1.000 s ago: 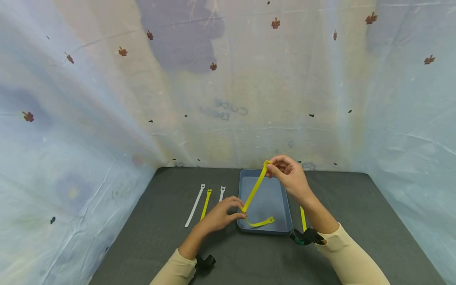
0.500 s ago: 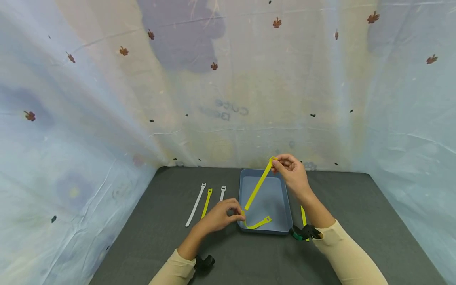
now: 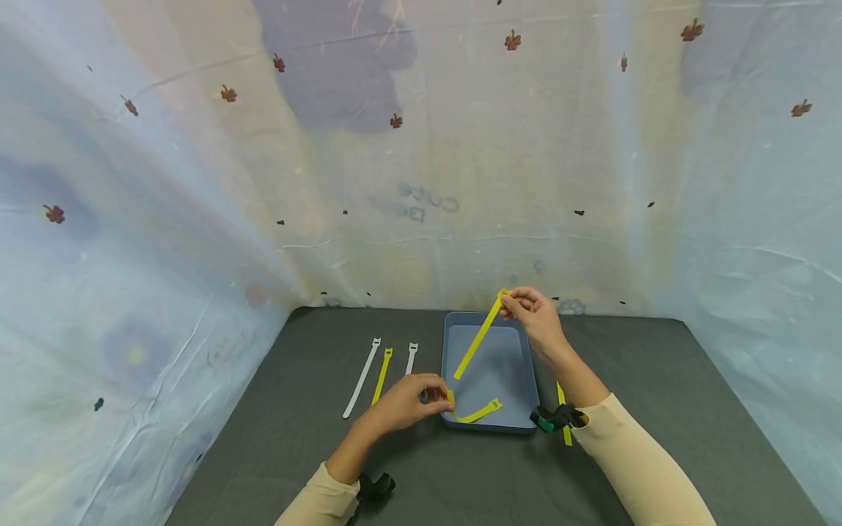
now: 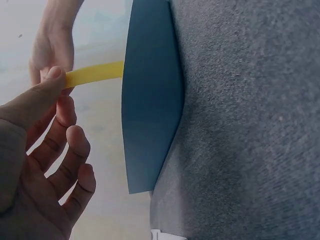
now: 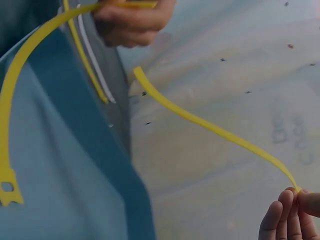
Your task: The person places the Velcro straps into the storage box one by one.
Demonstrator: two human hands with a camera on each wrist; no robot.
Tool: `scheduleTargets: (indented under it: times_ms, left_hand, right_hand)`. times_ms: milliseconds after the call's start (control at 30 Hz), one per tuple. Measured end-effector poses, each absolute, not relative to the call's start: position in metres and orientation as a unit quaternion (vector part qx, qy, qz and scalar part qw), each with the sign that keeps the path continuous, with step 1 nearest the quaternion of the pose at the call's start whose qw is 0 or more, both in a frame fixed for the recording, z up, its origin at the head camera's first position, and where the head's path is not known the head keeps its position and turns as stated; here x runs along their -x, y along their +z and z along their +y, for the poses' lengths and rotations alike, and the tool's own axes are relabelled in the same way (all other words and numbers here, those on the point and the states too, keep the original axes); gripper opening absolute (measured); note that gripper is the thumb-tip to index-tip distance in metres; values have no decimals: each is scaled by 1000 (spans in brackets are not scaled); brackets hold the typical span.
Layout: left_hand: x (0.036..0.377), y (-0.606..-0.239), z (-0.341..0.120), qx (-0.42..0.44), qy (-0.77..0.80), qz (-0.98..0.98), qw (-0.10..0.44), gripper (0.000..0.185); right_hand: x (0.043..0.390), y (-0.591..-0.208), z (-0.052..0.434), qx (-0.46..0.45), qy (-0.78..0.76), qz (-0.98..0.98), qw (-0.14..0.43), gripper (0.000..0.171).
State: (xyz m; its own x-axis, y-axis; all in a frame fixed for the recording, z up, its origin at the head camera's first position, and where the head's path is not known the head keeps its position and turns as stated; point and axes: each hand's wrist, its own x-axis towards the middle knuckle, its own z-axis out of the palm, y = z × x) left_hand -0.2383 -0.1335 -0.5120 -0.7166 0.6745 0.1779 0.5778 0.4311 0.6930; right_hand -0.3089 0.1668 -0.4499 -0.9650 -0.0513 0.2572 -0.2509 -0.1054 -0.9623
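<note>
My right hand (image 3: 529,308) pinches the top end of a yellow strap (image 3: 479,336) that slants down over the blue tray (image 3: 509,361). Its lower end hangs free. In the right wrist view this strap (image 5: 210,127) runs from my fingertips (image 5: 287,210) to a loose tip. My left hand (image 3: 414,398) pinches one end of a second yellow strap (image 3: 475,413) at the tray's near left corner. That strap curves into the tray and ends in a slotted head (image 5: 7,190). In the left wrist view my thumb (image 4: 47,82) presses on a yellow strap (image 4: 95,74).
On the dark grey mat left of the tray lie a white strap (image 3: 362,376), a yellow strap (image 3: 381,374) and a shorter white strap (image 3: 410,358). Another yellow strap (image 3: 564,432) lies right of the tray, partly under my right forearm. Pale sheets wall in the mat.
A second ago the two yellow pieces met at my left fingers as one line. Now a small gap separates them, and my right hand has shifted slightly right.
</note>
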Motion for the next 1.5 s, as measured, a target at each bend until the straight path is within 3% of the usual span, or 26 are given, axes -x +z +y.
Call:
scheduleTargets:
  times_ms: [433, 1500]
  left_hand:
    - [233, -516, -133, -374, 385, 839, 87, 5]
    - [228, -518, -127, -394, 383, 829, 107, 10]
  right_hand:
    - [341, -488, 151, -67, 696, -715, -20, 31]
    - [373, -529, 104, -54, 590, -801, -85, 13]
